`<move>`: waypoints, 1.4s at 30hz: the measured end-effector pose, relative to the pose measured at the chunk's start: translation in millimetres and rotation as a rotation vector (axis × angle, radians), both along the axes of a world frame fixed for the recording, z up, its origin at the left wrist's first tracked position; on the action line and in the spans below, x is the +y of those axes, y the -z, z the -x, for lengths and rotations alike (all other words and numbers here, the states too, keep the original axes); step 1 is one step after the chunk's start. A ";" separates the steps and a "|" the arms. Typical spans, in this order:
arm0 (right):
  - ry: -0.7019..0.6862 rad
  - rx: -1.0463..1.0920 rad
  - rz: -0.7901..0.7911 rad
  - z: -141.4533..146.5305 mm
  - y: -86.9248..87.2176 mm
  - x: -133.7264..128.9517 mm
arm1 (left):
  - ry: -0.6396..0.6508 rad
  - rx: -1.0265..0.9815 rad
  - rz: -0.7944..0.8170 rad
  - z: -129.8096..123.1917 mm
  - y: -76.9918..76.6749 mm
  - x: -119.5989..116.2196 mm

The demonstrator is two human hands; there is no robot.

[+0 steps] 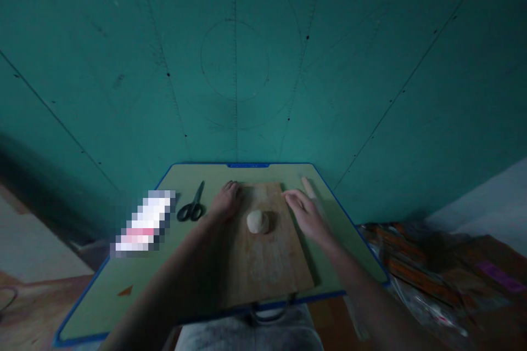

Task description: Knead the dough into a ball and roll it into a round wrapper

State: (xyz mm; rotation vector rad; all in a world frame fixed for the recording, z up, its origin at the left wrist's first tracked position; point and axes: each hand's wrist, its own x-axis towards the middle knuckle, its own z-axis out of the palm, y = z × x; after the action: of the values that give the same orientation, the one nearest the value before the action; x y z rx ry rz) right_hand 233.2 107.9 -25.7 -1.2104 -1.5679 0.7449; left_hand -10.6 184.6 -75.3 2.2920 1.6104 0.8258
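A pale ball of dough (257, 221) rests on a wooden board (263, 269), a little above its middle. My left hand (227, 199) lies at the board's upper left edge, its fingers bent together around that edge. On the other side, my right hand (302, 209) is at the board's upper right edge, fingers curled and thumb near the rim. Neither hand touches the dough. Just beyond my right hand lies a light rolling pin (308, 186), partly hidden by it. Black scissors (193, 205) lie left of my left hand, blades pointing away.
The board lies on a light green table (164, 279) with a blue rim, against a green wall (255, 66). A blurred-out white and pink object (144, 222) is at the left edge, a small orange triangle (125, 290) nearer. Boxes and plastic wrap (428, 279) fill the floor at right.
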 end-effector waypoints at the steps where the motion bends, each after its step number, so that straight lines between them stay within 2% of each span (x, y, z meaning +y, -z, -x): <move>1: 0.056 -0.023 -0.010 -16.2 -2.2 -5.0 | -0.006 0.010 0.000 0.5 -5.0 -6.5; 4: 0.173 -0.071 0.014 -49.4 3.5 -22.6 | 0.001 0.018 0.006 -10.0 -18.9 -38.8; 6: 0.171 -0.087 0.058 -51.1 16.5 -37.0 | 0.070 0.011 0.076 -26.6 -24.3 -63.6; 8: 0.118 -0.108 0.066 -38.0 32.9 -52.0 | 0.071 0.049 0.115 -44.9 -25.2 -81.8; 11: 0.025 -0.129 0.020 -8.7 54.0 -71.8 | 0.087 0.064 0.111 -61.2 -19.5 -90.0; 15: 0.016 -0.076 0.015 10.3 62.7 -87.2 | 0.124 -0.066 0.108 -54.9 -12.8 -85.4; 19: 0.028 -0.026 0.006 4.9 53.2 -86.3 | 0.092 -0.345 0.113 -43.0 -24.8 -94.9; 23: 0.028 0.090 -0.024 0.2 40.0 -75.2 | 0.198 -0.547 0.121 -42.3 -49.4 -112.6; 26: 0.054 0.144 -0.086 2.2 28.7 -70.3 | 0.217 -0.682 0.168 -44.4 -62.1 -122.2; 30: 0.084 0.144 -0.244 17.6 5.1 -70.4 | 0.218 -1.015 0.342 -49.4 -62.2 -129.9; 33: 0.008 0.112 -0.339 41.9 -11.9 -68.9 | 0.246 -1.107 0.429 -57.0 -55.3 -134.5; 35: -0.021 0.142 -0.364 60.3 -17.4 -67.5 | 0.239 -1.122 0.393 -61.9 -52.5 -137.1; 38: 0.018 0.227 -0.372 81.7 -16.6 -69.6 | 0.163 -1.232 0.243 -65.6 -55.8 -138.5; 40: 0.018 0.276 -0.315 89.3 -12.0 -73.8 | 0.107 -1.285 0.133 -66.4 -61.7 -138.2; 42: 0.003 0.336 -0.186 92.2 -6.0 -77.7 | 0.071 -1.296 0.035 -68.1 -66.8 -138.5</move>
State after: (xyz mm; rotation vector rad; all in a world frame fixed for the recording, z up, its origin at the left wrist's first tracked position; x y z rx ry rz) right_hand 140.9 30.2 -19.7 -0.8997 -1.3240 0.7396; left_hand 57.5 46.1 -8.5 1.1619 0.8655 1.6930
